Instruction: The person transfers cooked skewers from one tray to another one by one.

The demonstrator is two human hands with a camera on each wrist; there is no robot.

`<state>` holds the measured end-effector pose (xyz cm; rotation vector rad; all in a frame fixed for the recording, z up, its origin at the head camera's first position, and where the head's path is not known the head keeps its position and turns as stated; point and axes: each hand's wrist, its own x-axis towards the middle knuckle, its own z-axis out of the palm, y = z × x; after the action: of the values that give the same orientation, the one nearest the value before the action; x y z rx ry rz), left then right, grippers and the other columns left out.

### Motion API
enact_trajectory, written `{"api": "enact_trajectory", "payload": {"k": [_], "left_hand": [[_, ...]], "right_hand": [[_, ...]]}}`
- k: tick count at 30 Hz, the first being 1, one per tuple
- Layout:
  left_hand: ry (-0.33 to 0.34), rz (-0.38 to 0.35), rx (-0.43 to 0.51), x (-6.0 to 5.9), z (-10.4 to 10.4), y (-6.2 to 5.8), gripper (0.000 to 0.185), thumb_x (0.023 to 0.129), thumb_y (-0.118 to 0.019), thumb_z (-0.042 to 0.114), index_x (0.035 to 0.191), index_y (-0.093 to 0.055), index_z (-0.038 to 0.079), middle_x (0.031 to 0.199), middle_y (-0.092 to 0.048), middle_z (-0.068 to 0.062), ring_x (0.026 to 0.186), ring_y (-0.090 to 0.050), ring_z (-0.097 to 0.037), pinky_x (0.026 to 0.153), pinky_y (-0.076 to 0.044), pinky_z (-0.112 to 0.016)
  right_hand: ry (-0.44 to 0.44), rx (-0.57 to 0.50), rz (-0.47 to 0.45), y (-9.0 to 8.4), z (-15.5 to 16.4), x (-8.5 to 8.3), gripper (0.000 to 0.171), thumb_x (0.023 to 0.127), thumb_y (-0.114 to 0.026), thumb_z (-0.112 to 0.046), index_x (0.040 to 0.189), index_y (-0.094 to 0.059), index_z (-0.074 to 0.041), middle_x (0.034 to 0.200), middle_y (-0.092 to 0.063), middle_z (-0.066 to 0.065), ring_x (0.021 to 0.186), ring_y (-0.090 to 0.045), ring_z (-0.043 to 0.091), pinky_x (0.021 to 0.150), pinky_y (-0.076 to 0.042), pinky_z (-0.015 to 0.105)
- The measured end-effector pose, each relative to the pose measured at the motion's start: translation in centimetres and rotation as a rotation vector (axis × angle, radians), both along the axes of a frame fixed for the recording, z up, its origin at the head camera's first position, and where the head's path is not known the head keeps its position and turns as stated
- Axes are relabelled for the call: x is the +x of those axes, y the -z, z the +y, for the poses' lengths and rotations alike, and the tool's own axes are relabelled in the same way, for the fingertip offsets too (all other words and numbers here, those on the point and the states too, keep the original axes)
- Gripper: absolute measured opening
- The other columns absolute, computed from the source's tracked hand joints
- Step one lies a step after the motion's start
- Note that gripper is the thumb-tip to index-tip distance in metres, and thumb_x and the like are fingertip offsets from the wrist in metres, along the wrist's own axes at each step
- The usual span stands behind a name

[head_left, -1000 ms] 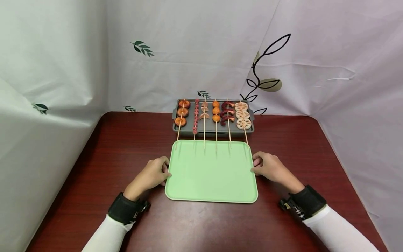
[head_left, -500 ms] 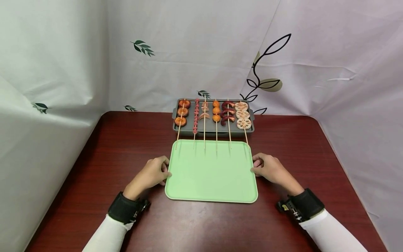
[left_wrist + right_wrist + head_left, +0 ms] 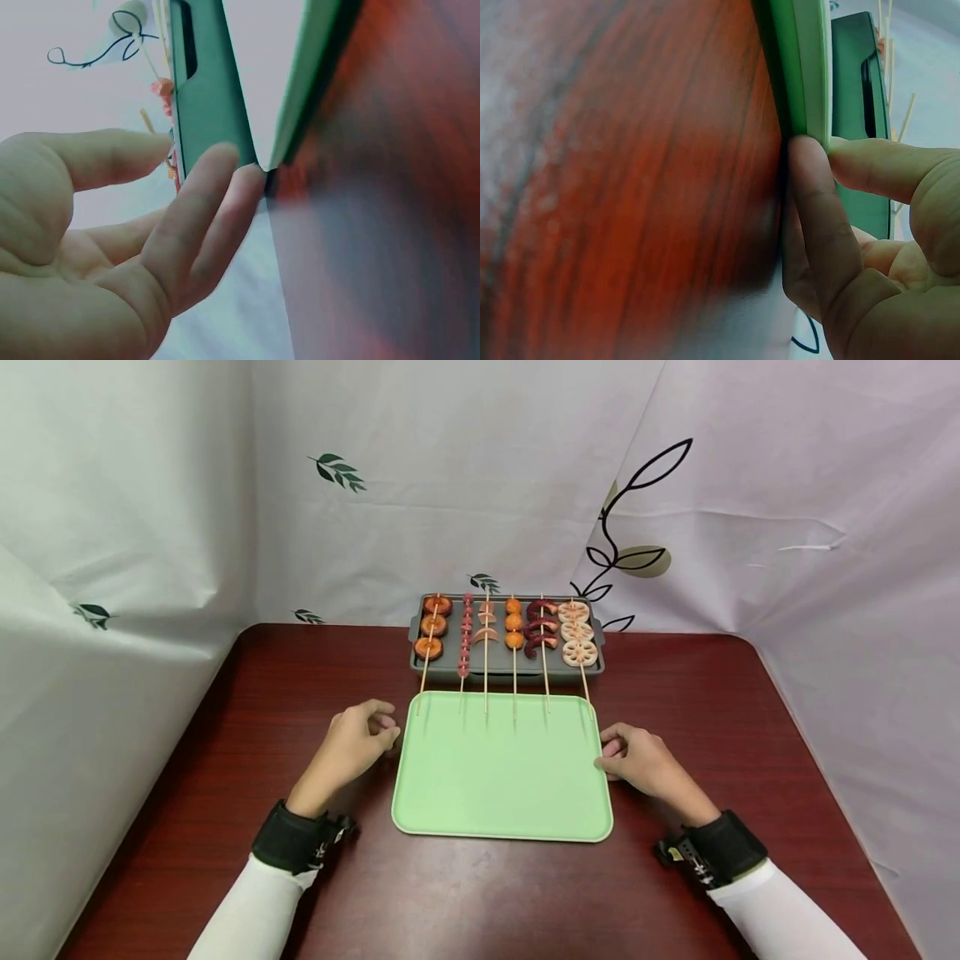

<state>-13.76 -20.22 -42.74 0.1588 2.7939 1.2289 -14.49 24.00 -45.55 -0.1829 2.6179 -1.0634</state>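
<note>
A light green tray (image 3: 502,772) lies flat on the table in front of a dark grey grill pan (image 3: 450,667). My right hand (image 3: 641,762) pinches the tray's right edge, thumb on top and fingers beneath, as the right wrist view shows. Just off the left edge is my left hand (image 3: 354,743), its fingers loosely bent and holding nothing. In the left wrist view, a gap shows between the thumb (image 3: 120,159) and the other fingers.
Several skewers lie across the pan, among them mushroom slices (image 3: 432,625), orange balls (image 3: 513,622), octopus tentacles (image 3: 542,627) and lotus root slices (image 3: 577,633). Their sticks reach over the tray's far edge. Behind the brown table (image 3: 300,685) hangs a pale cloth (image 3: 450,460).
My left hand has let go of the tray's left edge and moved slightly up and to the left. The right hand keeps its grip, and the tray has stayed in place.
</note>
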Motion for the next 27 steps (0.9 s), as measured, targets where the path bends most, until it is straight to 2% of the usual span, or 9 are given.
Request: {"api": "enact_trajectory", "payload": {"k": [5,10,14,17,20,27], "left_hand": [[-0.026,-0.018,0.169,-1.4,0.0,-0.4,0.037,0.102,-0.064,0.012,0.135,-0.061,-0.004,0.113,-0.070,-0.019,0.096,-0.073,-0.031,0.080,-0.064,-0.037],[-0.028,-0.118,0.379,-2.9,0.0,-0.6,0.040,0.105,-0.059,0.010,0.139,-0.055,-0.009,0.123,-0.064,-0.030,0.109,-0.070,-0.040,0.087,-0.065,-0.034],[-0.051,-0.214,0.493,-4.1,0.2,-0.5,0.042,0.105,-0.060,0.011,0.141,-0.054,-0.010,0.130,-0.062,-0.031,0.118,-0.066,-0.044,0.090,-0.064,-0.034],[-0.072,-0.278,0.562,-4.7,0.5,-0.5,0.041,0.106,-0.059,0.012,0.141,-0.054,-0.009,0.132,-0.061,-0.031,0.119,-0.066,-0.042,0.092,-0.063,-0.036],[-0.090,-0.318,0.618,-5.3,0.8,-0.4,0.039,0.106,-0.058,0.012,0.140,-0.054,-0.008,0.131,-0.060,-0.029,0.113,-0.070,-0.035,0.093,-0.063,-0.036],[-0.107,-0.346,0.710,-6.3,1.3,0.0,0.039,0.106,-0.056,0.007,0.141,-0.053,-0.011,0.121,-0.062,-0.022,0.095,-0.073,-0.015,0.088,-0.064,-0.029]], "right_hand": [[0.001,0.017,-0.001,0.0,0.2,-0.1,0.037,0.092,-0.076,-0.017,0.122,-0.064,0.002,0.088,-0.070,0.004,0.071,-0.067,0.014,0.063,-0.053,0.025],[-0.011,0.006,-0.007,0.2,0.3,-0.2,0.038,0.092,-0.076,-0.016,0.123,-0.063,0.003,0.088,-0.069,0.004,0.072,-0.068,0.015,0.062,-0.054,0.026],[-0.011,-0.004,-0.011,0.2,0.3,-0.3,0.039,0.092,-0.076,-0.015,0.123,-0.063,0.003,0.089,-0.069,0.005,0.072,-0.068,0.015,0.062,-0.055,0.026],[-0.011,-0.003,-0.011,0.2,0.3,-0.3,0.038,0.092,-0.076,-0.015,0.123,-0.063,0.003,0.089,-0.069,0.005,0.072,-0.068,0.015,0.062,-0.056,0.026],[-0.012,0.001,-0.015,0.1,0.2,-0.3,0.039,0.093,-0.075,-0.015,0.124,-0.062,0.003,0.089,-0.069,0.005,0.072,-0.068,0.015,0.063,-0.056,0.027],[-0.011,0.004,-0.006,0.3,0.2,-0.4,0.038,0.092,-0.076,-0.015,0.123,-0.063,0.003,0.088,-0.070,0.004,0.072,-0.068,0.014,0.063,-0.056,0.026]]}}
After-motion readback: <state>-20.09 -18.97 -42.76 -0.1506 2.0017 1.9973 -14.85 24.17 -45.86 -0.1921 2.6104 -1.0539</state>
